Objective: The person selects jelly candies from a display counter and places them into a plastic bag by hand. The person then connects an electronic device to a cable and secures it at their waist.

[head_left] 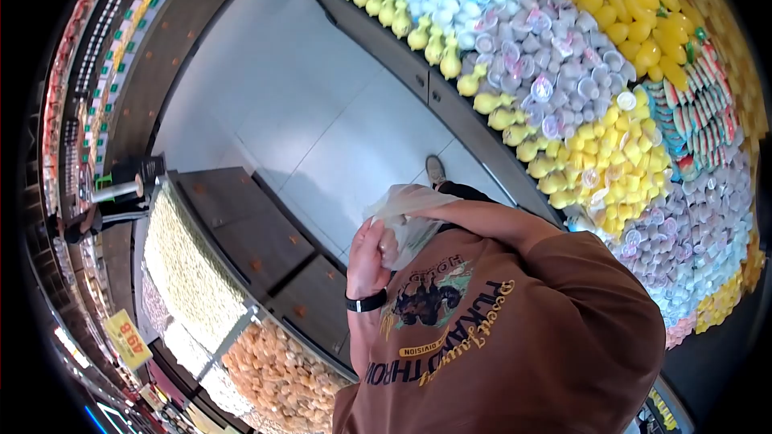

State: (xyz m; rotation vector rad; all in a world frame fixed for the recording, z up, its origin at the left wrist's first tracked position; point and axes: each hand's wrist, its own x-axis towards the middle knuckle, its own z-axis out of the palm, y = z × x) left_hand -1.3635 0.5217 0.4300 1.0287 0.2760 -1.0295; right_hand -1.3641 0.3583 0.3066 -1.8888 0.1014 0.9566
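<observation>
Here, the left hand point(371, 251) is closed around the edge of a clear plastic bag point(402, 202), which sits in front of the brown shirt point(523, 329). The right hand point(416, 209) is at the bag's other side, partly hidden by the plastic, so its grip cannot be told. Right of the bag are yellow cups point(618, 157); below and left of it, orange-brown pieces point(277, 370).

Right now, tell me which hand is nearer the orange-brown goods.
Left. Your left hand is above and right of the orange-brown goods in view; your right hand lies farther up and right.
</observation>
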